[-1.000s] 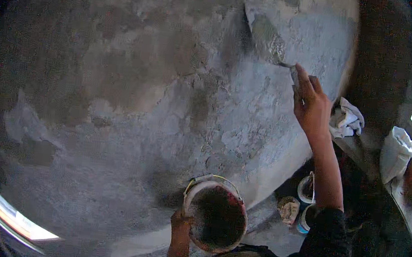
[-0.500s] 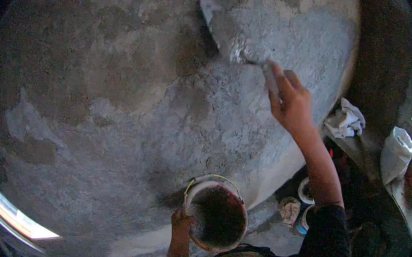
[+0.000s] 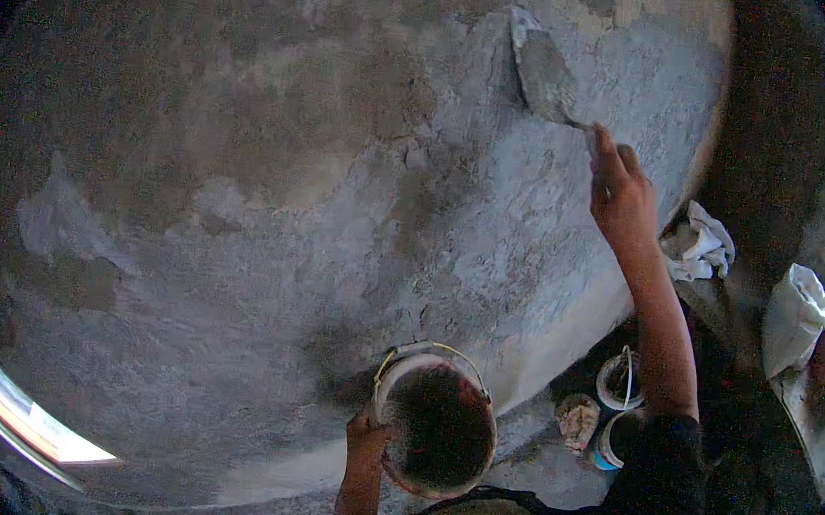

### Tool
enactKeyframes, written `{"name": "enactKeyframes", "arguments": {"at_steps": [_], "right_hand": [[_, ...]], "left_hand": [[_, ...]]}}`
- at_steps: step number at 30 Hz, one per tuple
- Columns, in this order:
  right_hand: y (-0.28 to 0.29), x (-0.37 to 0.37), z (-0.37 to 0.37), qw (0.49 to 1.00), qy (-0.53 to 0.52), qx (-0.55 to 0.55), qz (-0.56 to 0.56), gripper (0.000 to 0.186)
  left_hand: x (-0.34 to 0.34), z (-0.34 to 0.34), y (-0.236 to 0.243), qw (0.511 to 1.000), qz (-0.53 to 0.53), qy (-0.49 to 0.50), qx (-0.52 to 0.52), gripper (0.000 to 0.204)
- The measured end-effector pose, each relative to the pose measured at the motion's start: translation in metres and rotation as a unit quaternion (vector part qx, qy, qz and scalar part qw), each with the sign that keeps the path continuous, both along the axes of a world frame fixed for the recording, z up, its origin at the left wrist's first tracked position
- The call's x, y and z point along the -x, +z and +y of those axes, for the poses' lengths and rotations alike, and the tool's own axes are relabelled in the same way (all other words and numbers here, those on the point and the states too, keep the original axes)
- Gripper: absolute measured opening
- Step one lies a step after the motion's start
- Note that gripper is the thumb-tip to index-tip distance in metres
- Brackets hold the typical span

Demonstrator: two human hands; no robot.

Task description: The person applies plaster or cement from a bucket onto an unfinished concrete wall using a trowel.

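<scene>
My right hand grips the handle of a metal trowel, whose flat blade, smeared with grey material, lies against the rough, patchy grey plastered wall in the upper middle. Low in the middle, my left hand grasps the side of a pale bucket with a thin handle and a dark inside; what it contains is hard to make out.
At lower right stand small buckets beside a crumpled light bag. A white crumpled sack or cloth lies on a ledge, and a white sack rests further right. Bright openings show at both rims.
The trowel and my right hand swept left along the wall, then moved back right to roughly their earlier place. The bucket in my left hand has barely moved.
</scene>
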State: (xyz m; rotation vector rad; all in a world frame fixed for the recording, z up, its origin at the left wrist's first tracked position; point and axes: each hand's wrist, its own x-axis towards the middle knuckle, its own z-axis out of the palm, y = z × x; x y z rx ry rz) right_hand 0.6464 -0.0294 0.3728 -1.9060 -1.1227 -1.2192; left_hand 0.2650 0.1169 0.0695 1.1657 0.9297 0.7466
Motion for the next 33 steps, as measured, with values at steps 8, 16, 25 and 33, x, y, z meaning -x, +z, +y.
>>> {"name": "enactKeyframes", "arguments": {"at_steps": [8, 16, 25, 33], "right_hand": [[0.029, 0.014, 0.004, 0.998, 0.035, -0.054, -0.004, 0.058], [0.009, 0.039, 0.029, 0.999, 0.002, 0.04, 0.008, 0.064], [0.028, 0.013, 0.008, 0.998, -0.039, -0.05, -0.007, 0.06], [0.008, 0.052, 0.048, 0.998, 0.033, -0.012, -0.047, 0.056]], "left_hand": [[-0.005, 0.018, -0.038, 0.997, -0.004, -0.053, -0.062, 0.052], [0.003, 0.03, -0.056, 0.987, 0.109, -0.046, -0.11, 0.034], [-0.003, 0.006, -0.015, 0.997, -0.059, -0.012, 0.057, 0.042], [-0.009, 0.0, 0.0, 0.998, 0.02, 0.046, 0.031, 0.036]]}}
